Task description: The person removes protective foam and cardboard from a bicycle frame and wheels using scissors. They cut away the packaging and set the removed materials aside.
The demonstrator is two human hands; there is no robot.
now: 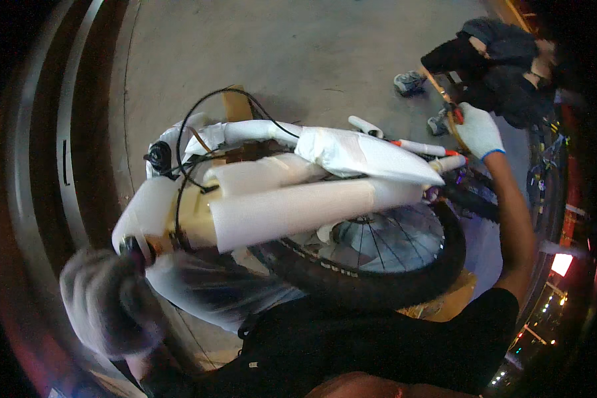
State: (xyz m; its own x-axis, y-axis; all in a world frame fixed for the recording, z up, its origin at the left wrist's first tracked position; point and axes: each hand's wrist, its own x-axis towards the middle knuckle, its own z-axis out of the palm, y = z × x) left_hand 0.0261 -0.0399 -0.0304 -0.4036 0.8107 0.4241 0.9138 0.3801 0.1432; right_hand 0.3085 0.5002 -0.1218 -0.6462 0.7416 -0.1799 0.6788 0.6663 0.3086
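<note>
In front of me is a bicycle partly wrapped in white foam and plastic, its foam-covered tube [298, 209] lying across the view. Below that tube shows a spoked wheel with a black knobbly tyre [348, 281]. My left hand [109, 303], in a pale glove and blurred by motion, has its fingers curled around a black cylindrical part [137, 251] at the near left end of the bicycle. On the far right my right hand [477, 129], in a white glove with a blue cuff, grips a red-and-black handled tool [456, 113]. A tan strip [435, 84] runs past that hand.
A person [497, 64] in dark clothes is bent low at the upper right. Black cables [181, 134] loop above the bicycle's left end. Cardboard [236, 102] shows behind the wrapped frame. Metal rails [67, 124] run along the left of the concrete floor [303, 54].
</note>
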